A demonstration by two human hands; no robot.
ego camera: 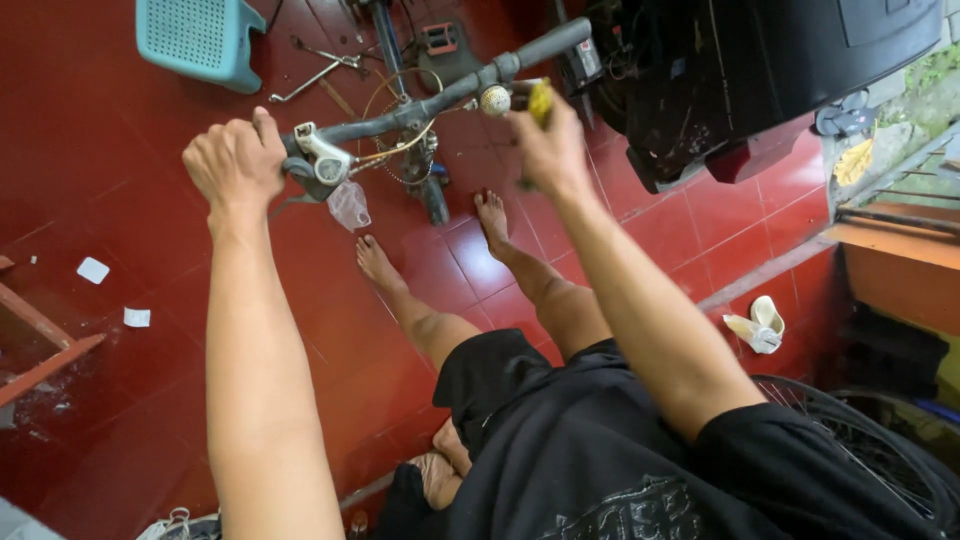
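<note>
Red floor tiles (120, 150) fill our view, and we take the bicycle handlebar (440, 95) as our landmark. Far to its left lie two scraps of white paper (93, 270), with a teal plastic stool (200, 35) up beyond its left end. Our left hand (235, 165) is wrapped in a fist round the handlebar's left end, just beside the silver brake lever and shifter (325, 160). A small clear plastic bag (349, 205) hangs right below that lever. Our bare feet (490, 220) stand on the tiles below the bar's middle. Right of centre, our right hand (550, 150) is closed on a yellow-handled tool (540, 100) — its tip sits by a round bell (494, 99) on the bar. Further right of the handlebar a dark motorbike body (760, 70) looms, and a pale sandal (760, 325) lies well below it.
</note>
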